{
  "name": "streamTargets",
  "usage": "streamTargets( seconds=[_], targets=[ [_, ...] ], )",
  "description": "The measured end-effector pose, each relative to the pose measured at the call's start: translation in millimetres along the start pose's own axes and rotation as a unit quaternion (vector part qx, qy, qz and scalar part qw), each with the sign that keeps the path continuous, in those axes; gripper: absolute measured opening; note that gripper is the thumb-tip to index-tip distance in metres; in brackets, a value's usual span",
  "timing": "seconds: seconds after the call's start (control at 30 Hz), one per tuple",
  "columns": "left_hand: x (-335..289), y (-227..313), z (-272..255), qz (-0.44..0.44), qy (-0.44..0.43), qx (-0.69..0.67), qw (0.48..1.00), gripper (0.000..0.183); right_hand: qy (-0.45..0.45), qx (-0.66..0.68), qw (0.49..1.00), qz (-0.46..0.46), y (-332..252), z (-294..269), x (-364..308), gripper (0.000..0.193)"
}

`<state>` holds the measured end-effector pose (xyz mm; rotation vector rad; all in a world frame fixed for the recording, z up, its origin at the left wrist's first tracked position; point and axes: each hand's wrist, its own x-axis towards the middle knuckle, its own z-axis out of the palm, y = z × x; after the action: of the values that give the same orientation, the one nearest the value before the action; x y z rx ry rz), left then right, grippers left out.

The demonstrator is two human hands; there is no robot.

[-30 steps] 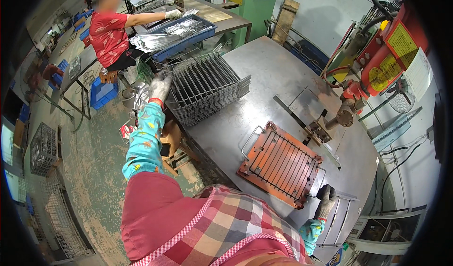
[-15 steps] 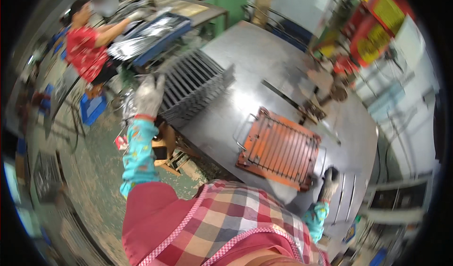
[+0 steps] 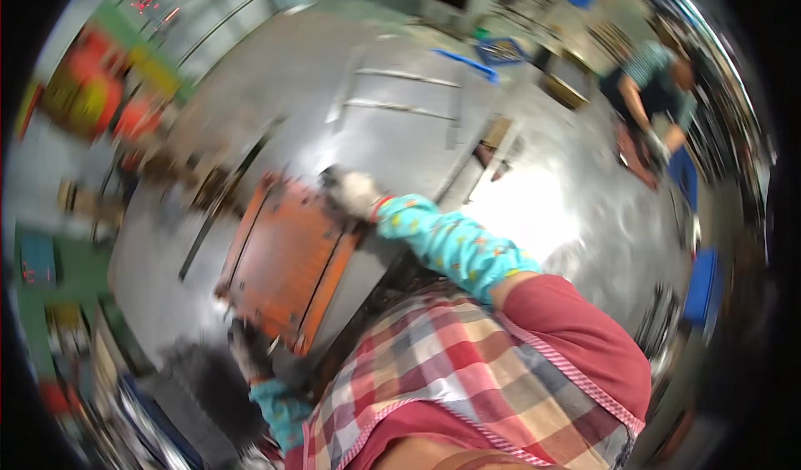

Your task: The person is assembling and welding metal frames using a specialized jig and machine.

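An orange-red rectangular jig plate point(image 3: 288, 257) lies on the steel table, with dark rods along its two long sides. Fine lines run across its face, too smeared to tell whether loose wires lie there. My right hand point(image 3: 355, 193), in a pale glove with dark fingertips, is at the plate's far right corner. Beside the near left corner, close to a small metal end piece, is my left hand point(image 3: 242, 349), also gloved and dark at the fingertips. Motion blur hides the fingers of both hands and anything in them.
Thin metal bars point(image 3: 405, 93) lie on the table beyond my right hand. Left of the plate is a dark flat bar point(image 3: 221, 211). A dark blurred stack point(image 3: 204, 391) stands near my left hand. A co-worker point(image 3: 651, 95) sits at far right, by a blue tray point(image 3: 501, 50).
The view has swung far to the right. My left hand has left the stack of dark grilles and is beside the jig plate. My right hand stays near the plate.
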<state>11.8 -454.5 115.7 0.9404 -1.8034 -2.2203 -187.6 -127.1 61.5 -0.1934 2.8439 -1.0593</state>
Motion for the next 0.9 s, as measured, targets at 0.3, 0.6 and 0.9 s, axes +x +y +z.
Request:
streamTargets(
  seconds=[0.3,0.6,0.9],
  targets=[
    [-96.5,2.8,62.5,-0.039,-0.057,0.198,0.978,0.023,0.050,0.177,0.976,0.117,63.8,-93.5,-206.6,0.032],
    [-196.9,-85.3,279.0,-0.222,-0.413,0.112,0.876,0.022,0.181,0.287,0.863,0.374,266.6,-133.8,-463.4,0.032],
    [-304.4,-218.1,437.1,-0.154,-0.536,0.281,0.781,0.021,0.658,0.140,0.371,0.640,345.5,-195.6,-761.8,0.054]
  ],
)
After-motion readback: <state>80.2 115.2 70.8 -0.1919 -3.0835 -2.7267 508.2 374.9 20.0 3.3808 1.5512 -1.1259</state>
